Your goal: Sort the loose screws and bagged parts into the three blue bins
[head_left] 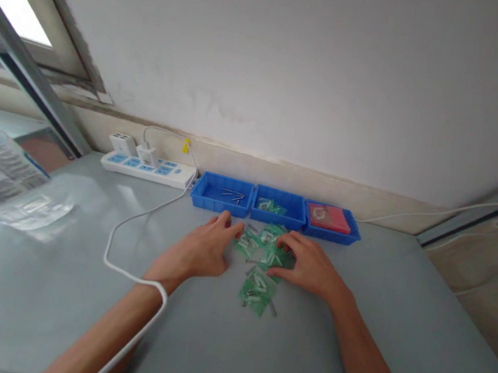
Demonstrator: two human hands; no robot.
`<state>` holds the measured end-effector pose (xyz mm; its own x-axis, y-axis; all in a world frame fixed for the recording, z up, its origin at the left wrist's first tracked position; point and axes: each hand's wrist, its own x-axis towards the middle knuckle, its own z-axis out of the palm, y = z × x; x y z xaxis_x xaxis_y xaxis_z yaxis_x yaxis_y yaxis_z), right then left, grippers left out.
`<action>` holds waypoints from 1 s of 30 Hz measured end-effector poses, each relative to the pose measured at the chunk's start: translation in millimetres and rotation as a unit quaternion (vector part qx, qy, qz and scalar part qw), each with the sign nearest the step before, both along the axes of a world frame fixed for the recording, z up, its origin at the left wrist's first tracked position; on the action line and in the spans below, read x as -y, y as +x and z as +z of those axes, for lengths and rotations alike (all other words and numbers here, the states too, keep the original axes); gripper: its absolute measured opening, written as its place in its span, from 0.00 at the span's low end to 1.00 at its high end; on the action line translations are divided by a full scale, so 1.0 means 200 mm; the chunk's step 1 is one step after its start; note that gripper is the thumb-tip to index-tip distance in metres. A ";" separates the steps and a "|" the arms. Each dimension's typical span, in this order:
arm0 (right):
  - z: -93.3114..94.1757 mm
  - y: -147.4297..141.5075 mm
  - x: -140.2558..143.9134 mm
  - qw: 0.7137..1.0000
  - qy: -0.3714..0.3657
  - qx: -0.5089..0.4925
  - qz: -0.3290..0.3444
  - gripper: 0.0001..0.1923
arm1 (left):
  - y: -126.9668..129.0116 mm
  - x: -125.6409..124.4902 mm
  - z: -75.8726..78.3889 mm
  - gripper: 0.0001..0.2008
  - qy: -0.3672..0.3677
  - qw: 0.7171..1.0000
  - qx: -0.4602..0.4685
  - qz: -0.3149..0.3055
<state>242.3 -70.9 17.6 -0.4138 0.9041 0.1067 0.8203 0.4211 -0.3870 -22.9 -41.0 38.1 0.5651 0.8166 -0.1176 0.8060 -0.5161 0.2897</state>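
Observation:
A loose pile of small green-printed clear plastic bags lies on the grey table, with white and metallic pieces showing inside. Several thin metal screws or pins lie among and beside the bags. My left hand is at the pile's left edge, thumb and fingers apart, holding nothing visible. Over the pile's right side curves my right hand; its thumb and fingers are spread around a green bag without closing on it. The right fingertips appear to touch the bags.
Behind the pile stand a blue tray with metal rods, a blue tray with green bags and a blue tray with red packets. A white power strip is back left. Its white cable crosses my left forearm. A clear plastic package lies left.

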 end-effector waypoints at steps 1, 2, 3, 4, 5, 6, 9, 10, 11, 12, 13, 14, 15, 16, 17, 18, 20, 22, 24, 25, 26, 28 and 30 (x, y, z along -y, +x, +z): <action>0.00 0.01 -0.01 1.000 0.004 0.000 -0.008 0.23 | 0.01 0.00 -0.01 0.25 0.004 1.000 0.010 -0.004; -0.01 0.01 -0.01 1.000 0.005 -0.005 -0.013 0.21 | 0.02 0.01 -0.02 0.25 0.009 1.000 0.021 -0.008; -0.02 0.02 -0.02 1.000 0.004 -0.017 -0.017 0.20 | 0.03 0.01 -0.02 0.25 0.016 0.999 0.031 -0.012; -0.02 0.03 -0.02 0.999 -0.001 -0.034 -0.020 0.20 | 0.03 0.00 -0.03 0.26 0.023 0.999 0.042 -0.015; -0.03 0.03 -0.03 0.998 -0.008 -0.057 -0.023 0.21 | 0.04 0.00 -0.04 0.26 0.031 0.998 0.052 -0.017; -0.04 0.03 -0.03 0.996 -0.014 -0.083 -0.026 0.21 | 0.05 0.00 -0.05 0.27 0.041 0.997 0.062 -0.018; -0.05 0.03 -0.05 0.984 -0.033 -0.174 -0.031 0.18 | 0.07 -0.02 -0.06 0.28 0.069 0.994 0.089 -0.014; -0.05 0.03 -0.05 0.977 -0.038 -0.206 -0.036 0.16 | 0.08 -0.02 -0.06 0.27 0.080 0.992 0.100 -0.011; -0.05 0.03 -0.05 0.969 -0.043 -0.240 -0.044 0.14 | 0.09 -0.03 -0.06 0.26 0.094 0.989 0.112 -0.008; -0.05 0.03 -0.06 0.958 -0.050 -0.276 -0.056 0.13 | 0.09 -0.03 -0.06 0.24 0.109 0.986 0.128 -0.005; -0.05 0.03 -0.06 0.944 -0.061 -0.317 -0.072 0.13 | 0.10 -0.03 -0.06 0.23 0.130 0.981 0.146 -0.001; -0.05 0.03 -0.07 0.925 -0.075 -0.360 -0.090 0.14 | 0.11 -0.04 -0.06 0.22 0.155 0.973 0.169 0.004; -0.05 0.03 -0.07 0.903 -0.093 -0.405 -0.108 0.16 | 0.11 -0.04 -0.06 0.20 0.183 0.964 0.195 0.007; -0.05 0.03 -0.07 0.878 -0.110 -0.450 -0.124 0.17 | 0.12 -0.04 -0.06 0.19 0.210 0.952 0.222 0.010; -0.05 0.02 -0.08 0.851 -0.123 -0.491 -0.138 0.19 | 0.13 -0.04 -0.06 0.18 0.234 0.939 0.252 0.014; -0.05 0.02 -0.09 0.826 -0.130 -0.527 -0.149 0.19 | 0.14 -0.04 -0.06 0.17 0.251 0.926 0.282 0.016; -0.05 0.02 -0.10 0.783 -0.130 -0.584 -0.168 0.20 | 0.16 -0.03 -0.07 0.14 0.257 0.904 0.341 0.016; -0.05 0.01 -0.11 0.749 -0.129 -0.622 -0.190 0.20 | 0.17 -0.03 -0.08 0.13 0.240 0.894 0.377 0.005; -0.06 0.01 -0.12 0.721 -0.122 -0.647 -0.216 0.21 | 0.18 -0.03 -0.09 0.12 0.228 0.903 0.365 -0.007; -0.07 0.00 -0.12 0.709 -0.111 -0.658 -0.229 0.22 | 0.18 -0.03 -0.09 0.12 0.228 0.912 0.340 -0.006; -0.07 0.00 -0.13 0.698 -0.098 -0.668 -0.239 0.22 | 0.17 -0.04 -0.09 0.13 0.229 0.925 0.303 -0.002; -0.07 -0.01 -0.13 0.681 -0.076 -0.686 -0.244 0.23 | 0.16 -0.04 -0.08 0.13 0.231 0.949 0.216 0.014; -0.07 -0.02 -0.14 0.679 -0.068 -0.692 -0.234 0.24 | 0.14 -0.04 -0.07 0.14 0.223 0.965 0.131 0.035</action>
